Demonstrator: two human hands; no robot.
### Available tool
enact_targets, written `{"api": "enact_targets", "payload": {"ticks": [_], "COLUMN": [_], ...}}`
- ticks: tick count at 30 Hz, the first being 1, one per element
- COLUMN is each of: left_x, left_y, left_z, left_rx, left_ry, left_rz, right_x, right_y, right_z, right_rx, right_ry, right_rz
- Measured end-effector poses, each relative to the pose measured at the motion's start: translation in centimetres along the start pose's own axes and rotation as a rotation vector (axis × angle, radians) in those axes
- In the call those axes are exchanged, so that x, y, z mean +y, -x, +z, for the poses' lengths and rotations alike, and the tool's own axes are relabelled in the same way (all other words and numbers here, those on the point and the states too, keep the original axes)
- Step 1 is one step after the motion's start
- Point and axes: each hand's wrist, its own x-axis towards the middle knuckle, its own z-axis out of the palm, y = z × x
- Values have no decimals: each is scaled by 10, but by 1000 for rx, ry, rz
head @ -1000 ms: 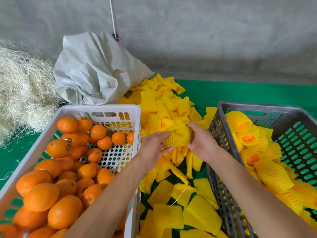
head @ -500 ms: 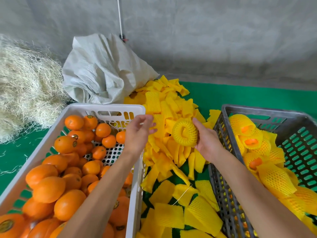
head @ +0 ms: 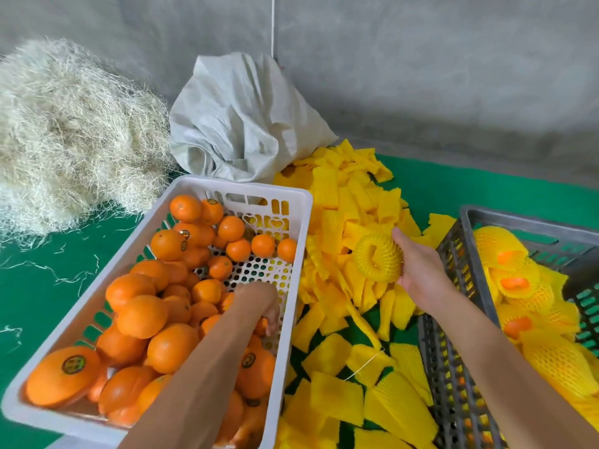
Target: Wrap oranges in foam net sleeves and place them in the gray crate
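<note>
Reaching into the white crate (head: pixel 298 241), the left hand (head: pixel 267 306) curls over an orange (head: pixel 262 326), grasp unclear; the right hand (head: pixel 418 270) grips a rolled foam net sleeve (head: pixel 377 257).

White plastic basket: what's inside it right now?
The white plastic basket holds a heap of loose bare oranges, several stickered. The left hand reaches in among them; its fingers are hidden, so its grasp can't be told. Lower layers are covered.

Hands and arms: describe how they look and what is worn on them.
Both forearms are bare as far as the frame shows: no sleeve, glove, watch or bracelet in view. The left hand and right hand show no rings or markings. The left hand's fingers are partly hidden among the fruit.
</note>
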Motion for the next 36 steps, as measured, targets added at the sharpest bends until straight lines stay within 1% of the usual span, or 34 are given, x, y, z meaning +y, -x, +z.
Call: {"api": "enact_targets", "payload": {"ticks": [1, 3, 4, 5, 6, 7, 10, 12, 13, 14, 15, 18, 20, 24, 26, 27, 30, 31, 32, 33, 35, 36], "left_x": [2, 3, 0, -3, -6, -10, -12, -2, 4, 10, 18, 43, 64, 100, 103, 101, 91, 90, 90, 91, 94, 96], "left_y": [-3, -4, -4, -3, 0, 3, 12, 19, 25, 30, 37, 50, 54, 56, 58, 58, 58, 60, 61, 62, 62, 62], "left_z": [2, 5, 3, 0, -6, -12, -29, -36, -38, -40, -41, -40, -36, -27, -27, -28, -30, -31, -30, -30, -29, -28], "left_rx": [-13, -19, 7, 68, 172, 315, 833, 1137, 1237, 1287, 1296, 1229, 1113, 709, 559, 444, -7, -102, -131, -108, 32, 90], "left_ry": [-41, -30, 15, 81, 167, 263, 578, 905, 1065, 1181, 1259, 1301, 1336, 1554, 1619, 1668, 1778, 1792, 1780, 1749, 1665, 1633], "left_rz": [0, -18, -22, -24, -29, -37, -44, 40, 118, 198, 269, 443, 568, 772, 775, 787, 909, 947, 963, 960, 916, 888], "right_x": [0, 0, -1, -1, 0, 0, 2, 3, 4, 5, 6, 6, 6, 3, -1, -3, -3, -1, 0, 0, 0, 0], "right_y": [1, 2, 2, 2, 3, 3, 2, 1, 2, 2, 2, 4, 6, 13, 15, 16, 19, 19, 20, 20, 22, 22], "right_z": [0, -1, -1, -1, -2, -2, 0, 1, 1, 2, 2, 1, 2, 4, 5, 5, 9, 10, 10, 10, 10, 9], "right_rx": [-3, -4, -2, 1, 4, 9, 22, 27, 29, 28, 25, 31, 54, 87, 91, 85, 48, 35, 13, -14, -34, -19], "right_ry": [2, 17, 25, 28, 32, 40, 67, 76, 84, 93, 100, 98, 102, 98, 75, 60, 45, 47, 55, 66, 84, 97], "right_rz": [-2, -7, -10, -14, -19, -25, -31, -31, -30, -29, -34, -66, -90, -191, -247, -254, -212, -193, -187, -195, -221, -242]}}
